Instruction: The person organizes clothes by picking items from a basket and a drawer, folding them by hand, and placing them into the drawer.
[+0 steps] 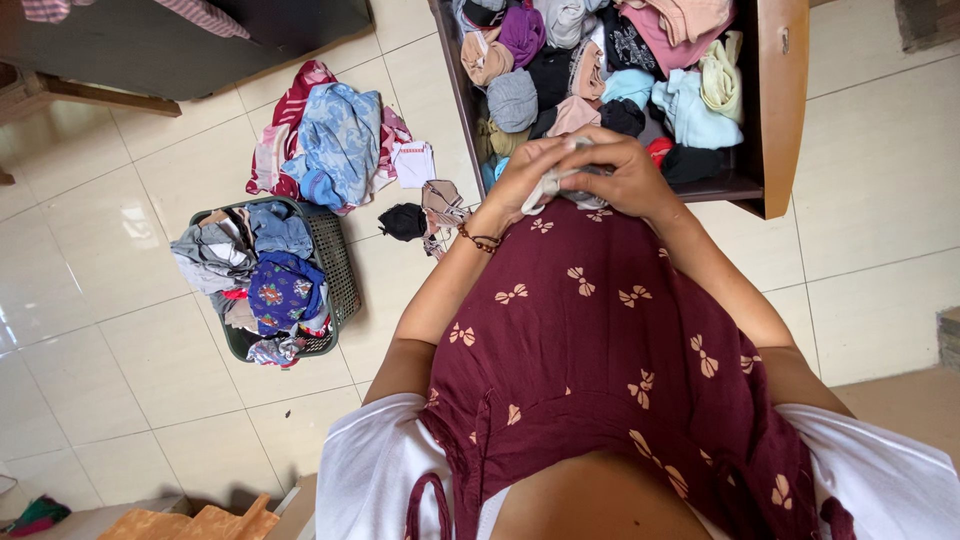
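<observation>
Both hands meet just in front of an open wooden drawer (pixel 778 100) packed w/ rolled garments: left hand (pixel 522 180) and right hand (pixel 625 175), fingers curled tight, grip a small pale cloth (pixel 548 186) betw. them. Laundry basket (pixel 338 262) sits on the tiled floor (pixel 120 350) nearby.

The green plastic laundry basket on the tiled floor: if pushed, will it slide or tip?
The green plastic laundry basket would probably slide, since the glossy floor tiles look smooth. It seems low and wide, so tipping looks unlikely. The heaped clothes may spill over the rim.

Tiled floor (pixel 120 330) bears laundry basket (pixel 335 262), clothes heap (pixel 335 140), open drawer (pixel 775 110)
</observation>
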